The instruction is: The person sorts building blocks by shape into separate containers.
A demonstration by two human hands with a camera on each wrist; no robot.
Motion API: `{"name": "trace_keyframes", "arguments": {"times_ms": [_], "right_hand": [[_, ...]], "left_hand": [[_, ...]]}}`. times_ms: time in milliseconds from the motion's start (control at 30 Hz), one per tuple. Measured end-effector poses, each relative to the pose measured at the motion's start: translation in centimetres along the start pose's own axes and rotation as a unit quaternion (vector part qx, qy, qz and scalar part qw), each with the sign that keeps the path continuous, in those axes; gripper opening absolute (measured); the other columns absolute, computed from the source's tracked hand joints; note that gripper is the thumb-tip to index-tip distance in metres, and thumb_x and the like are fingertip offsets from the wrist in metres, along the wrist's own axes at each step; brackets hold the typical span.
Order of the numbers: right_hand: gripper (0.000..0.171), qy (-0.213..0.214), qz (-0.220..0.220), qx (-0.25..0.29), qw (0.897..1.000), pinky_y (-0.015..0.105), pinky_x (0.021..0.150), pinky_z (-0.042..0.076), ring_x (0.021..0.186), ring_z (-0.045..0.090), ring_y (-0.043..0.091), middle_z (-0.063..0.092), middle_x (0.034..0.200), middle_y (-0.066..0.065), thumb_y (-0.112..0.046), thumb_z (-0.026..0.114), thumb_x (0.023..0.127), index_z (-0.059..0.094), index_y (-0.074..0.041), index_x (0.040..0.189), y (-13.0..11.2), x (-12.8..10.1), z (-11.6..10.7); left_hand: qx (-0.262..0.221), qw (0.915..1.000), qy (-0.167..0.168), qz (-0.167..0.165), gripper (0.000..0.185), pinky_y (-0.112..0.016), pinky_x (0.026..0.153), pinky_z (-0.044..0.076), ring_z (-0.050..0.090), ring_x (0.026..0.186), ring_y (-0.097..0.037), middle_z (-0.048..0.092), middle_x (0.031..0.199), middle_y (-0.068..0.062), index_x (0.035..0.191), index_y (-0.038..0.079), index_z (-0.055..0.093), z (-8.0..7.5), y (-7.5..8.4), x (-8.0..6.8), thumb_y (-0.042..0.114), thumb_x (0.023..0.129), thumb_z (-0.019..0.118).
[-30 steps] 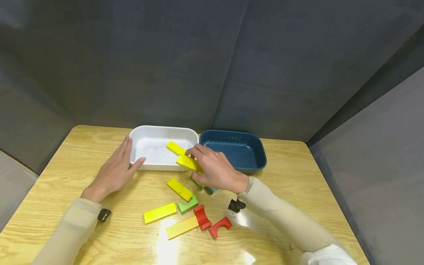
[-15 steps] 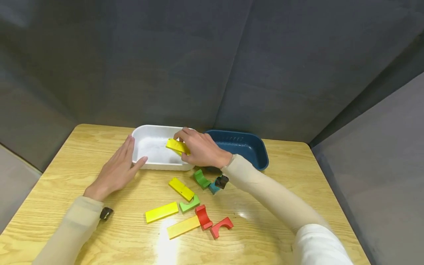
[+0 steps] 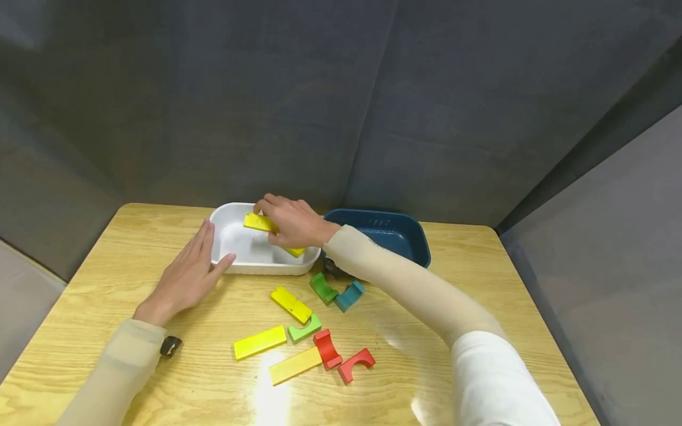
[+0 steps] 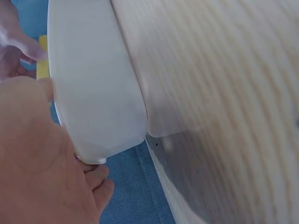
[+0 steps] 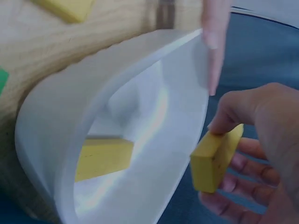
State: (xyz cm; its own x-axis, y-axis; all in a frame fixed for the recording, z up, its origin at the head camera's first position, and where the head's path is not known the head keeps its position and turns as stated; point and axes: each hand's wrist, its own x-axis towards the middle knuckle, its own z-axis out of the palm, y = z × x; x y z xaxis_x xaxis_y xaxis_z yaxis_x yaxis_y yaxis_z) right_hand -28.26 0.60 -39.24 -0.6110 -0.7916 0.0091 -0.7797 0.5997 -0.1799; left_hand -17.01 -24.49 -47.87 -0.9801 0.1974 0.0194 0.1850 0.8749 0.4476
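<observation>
My left hand (image 3: 183, 278) rests against the left end of a white plastic bin (image 3: 261, 268), its fingers straight along the side and the thumb at the near rim. Over that bin, my right hand (image 3: 293, 222) pinches a yellow rectangular block (image 3: 258, 222) between thumb and fingers. In the right wrist view the held block (image 5: 203, 170) is tilted, above the rim level. A second yellow block (image 5: 105, 158) lies inside the bin; in the head view the right hand partly covers it.
A dark blue bin (image 3: 421, 245) stands at the white bin's right. In front lie a green arch (image 3: 323, 289), a teal arch (image 3: 350, 296), a light green arch (image 3: 305, 330), red arches (image 3: 356, 365), yellow blocks (image 3: 260, 342) and an orange-yellow block (image 3: 295, 365).
My right hand has carried the yellow block left and away from me, from the white bin's near right corner to above its middle. The left hand has stayed at the bin.
</observation>
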Motion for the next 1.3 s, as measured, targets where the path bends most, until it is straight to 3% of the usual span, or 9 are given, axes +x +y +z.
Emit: {"name": "trace_keyframes", "arguments": {"times_ms": [233,500,767,1300], "right_hand": [[0.054,-0.009,-0.022,-0.023,0.999,0.020,0.080,0.054,0.105,0.058,0.014,0.059,0.135,0.001,-0.026,0.074,0.100,0.056,-0.016,0.149,0.1,2.4,0.9],[0.053,-0.005,-0.049,-0.022,0.999,0.022,0.078,0.055,0.104,0.059,0.016,0.058,0.132,0.003,-0.023,0.076,0.099,0.056,-0.012,0.147,0.4,4.2,2.1],[0.052,-0.041,-0.043,-0.049,0.997,0.023,0.084,0.057,0.110,0.060,0.016,0.058,0.137,0.003,-0.020,0.076,0.101,0.056,-0.013,0.149,0.2,5.5,3.5],[0.052,-0.049,-0.018,-0.054,0.997,0.024,0.075,0.055,0.105,0.059,0.014,0.058,0.134,0.001,-0.022,0.074,0.102,0.055,-0.014,0.149,-0.1,6.9,4.4]], "left_hand": [[0.001,1.0000,0.000,0.005,0.097,-0.066,0.129,0.016,0.006,0.164,-0.046,-0.015,0.179,-0.015,0.169,0.001,-0.009,0.0,0.0,-0.1,0.064,0.112,0.036],[0.003,0.9999,0.003,0.010,0.097,-0.066,0.129,0.016,0.006,0.164,-0.047,-0.011,0.179,-0.020,0.169,0.000,-0.009,0.0,-0.2,0.0,0.064,0.111,0.035],[0.002,1.0000,-0.003,0.008,0.097,-0.065,0.130,0.015,0.005,0.164,-0.046,-0.016,0.178,-0.014,0.169,0.000,-0.009,-0.2,-0.1,-0.3,0.064,0.112,0.035],[0.003,1.0000,-0.003,0.006,0.097,-0.066,0.129,0.016,0.006,0.164,-0.047,-0.016,0.178,-0.014,0.169,-0.001,-0.008,-0.5,-0.4,-0.5,0.064,0.111,0.035]]}}
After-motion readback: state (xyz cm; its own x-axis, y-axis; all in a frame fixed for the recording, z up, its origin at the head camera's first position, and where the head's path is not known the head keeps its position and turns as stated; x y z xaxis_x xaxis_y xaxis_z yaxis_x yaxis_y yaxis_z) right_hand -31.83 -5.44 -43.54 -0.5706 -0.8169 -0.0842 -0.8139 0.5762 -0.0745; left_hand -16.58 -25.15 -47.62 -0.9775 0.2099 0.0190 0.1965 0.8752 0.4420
